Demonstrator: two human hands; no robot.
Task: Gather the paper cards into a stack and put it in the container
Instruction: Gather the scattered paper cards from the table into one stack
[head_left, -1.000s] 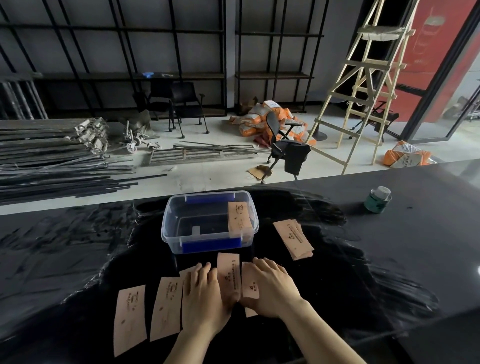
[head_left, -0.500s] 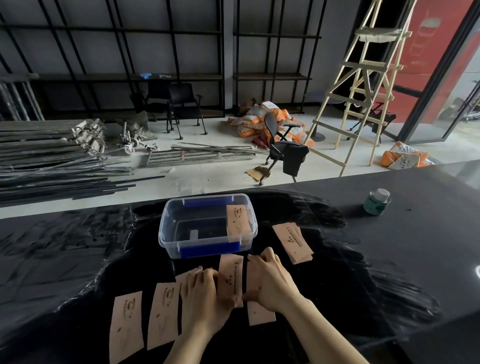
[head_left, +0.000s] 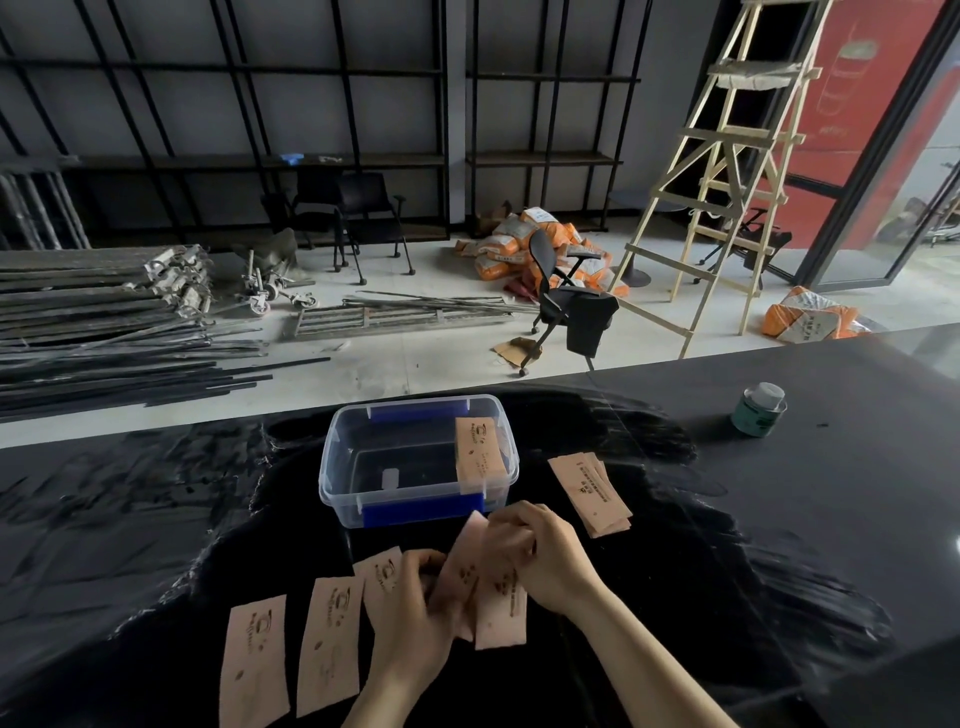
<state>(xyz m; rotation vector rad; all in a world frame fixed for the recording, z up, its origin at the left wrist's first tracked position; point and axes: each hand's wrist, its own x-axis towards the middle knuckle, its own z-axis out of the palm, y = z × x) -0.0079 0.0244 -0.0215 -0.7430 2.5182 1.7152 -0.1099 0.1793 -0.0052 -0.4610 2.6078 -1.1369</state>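
Note:
Pale orange paper cards lie on a black table. My left hand (head_left: 415, 618) and my right hand (head_left: 545, 561) together hold two overlapping cards (head_left: 493, 592) lifted off the table, just in front of the clear plastic container (head_left: 343, 467). One card (head_left: 478, 454) leans inside the container at its right end. Three single cards lie to the left: the leftmost card (head_left: 254, 660), a second card (head_left: 330, 649) and a third card (head_left: 382, 577) partly under my left hand. A small stack of cards (head_left: 592, 491) lies right of the container.
A green jar with a white lid (head_left: 758, 410) stands on the table at the far right. The table's far edge runs just behind the container. Beyond it on the floor are metal bars, chairs, orange sacks and a wooden ladder (head_left: 727, 171).
Both hands went from pressing flat on cards on the table to lifting two cards together. The right-hand card came up and now overlaps the middle one.

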